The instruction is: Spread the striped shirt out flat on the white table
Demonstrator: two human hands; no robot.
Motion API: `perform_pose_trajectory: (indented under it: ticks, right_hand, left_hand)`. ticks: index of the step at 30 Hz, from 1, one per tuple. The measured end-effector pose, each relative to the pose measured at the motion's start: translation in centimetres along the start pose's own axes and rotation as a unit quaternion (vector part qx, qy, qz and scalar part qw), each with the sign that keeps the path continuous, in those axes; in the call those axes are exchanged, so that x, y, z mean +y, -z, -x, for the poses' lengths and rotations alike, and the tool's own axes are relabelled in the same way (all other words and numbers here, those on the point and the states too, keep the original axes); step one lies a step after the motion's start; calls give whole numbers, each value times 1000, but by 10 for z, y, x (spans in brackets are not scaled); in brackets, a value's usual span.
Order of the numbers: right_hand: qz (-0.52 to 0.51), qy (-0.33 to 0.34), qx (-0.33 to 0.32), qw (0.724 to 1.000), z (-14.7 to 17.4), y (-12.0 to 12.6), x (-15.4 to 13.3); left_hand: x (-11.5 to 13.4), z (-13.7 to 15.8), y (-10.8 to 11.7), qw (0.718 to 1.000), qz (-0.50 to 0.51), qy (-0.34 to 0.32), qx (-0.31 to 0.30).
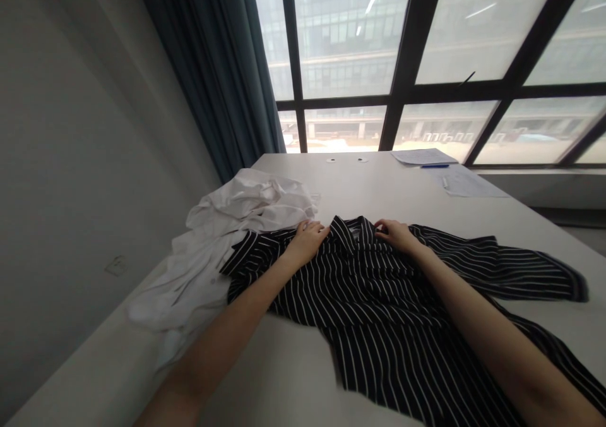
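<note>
A black shirt with thin white stripes (379,313) lies spread front side up, its collar (343,232) at the far end and its lower part running toward me. Just left of the collar, my left hand (307,242) rests on the shoulder cloth, fingers laid out and slightly apart. My right hand (396,234) is on the other side of the collar, thumb and fingers pinched together on the cloth there. One sleeve (534,272) stretches out to the right; the left sleeve (249,250) is bunched and overlaps a crumpled white garment (255,203). My right forearm hides part of the shirt.
The white table (369,187) runs up to a large window. Papers (423,156), a blue pen (434,166) and a thin clear sheet or bag (473,184) lie at the far right. A dark blue curtain (222,54) and a wall stand on the left.
</note>
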State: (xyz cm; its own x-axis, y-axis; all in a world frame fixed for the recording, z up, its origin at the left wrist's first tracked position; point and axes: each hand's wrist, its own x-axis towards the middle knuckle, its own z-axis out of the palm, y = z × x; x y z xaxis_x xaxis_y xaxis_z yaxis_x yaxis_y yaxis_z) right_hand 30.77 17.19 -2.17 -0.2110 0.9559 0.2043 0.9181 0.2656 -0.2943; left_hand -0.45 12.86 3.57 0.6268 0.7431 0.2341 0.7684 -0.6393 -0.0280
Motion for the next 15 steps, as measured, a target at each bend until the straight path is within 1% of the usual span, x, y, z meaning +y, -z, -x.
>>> perform_pose_trajectory:
  ticks: [3,6,11,15]
  right_hand:
    - [-7,-2,12,1000,4,-3,0]
    - [-10,-21,45,999,7,-1,2]
    - [5,-78,138,987,6,14,4]
    - [17,-112,223,968,-5,32,2]
  left_hand:
    - [-11,-9,-2,999,-12,30,-22]
    - [-19,-22,-1,997,-13,65,-27]
    - [-26,-49,8,983,-29,177,-27]
    - [-31,-73,22,974,-34,223,7]
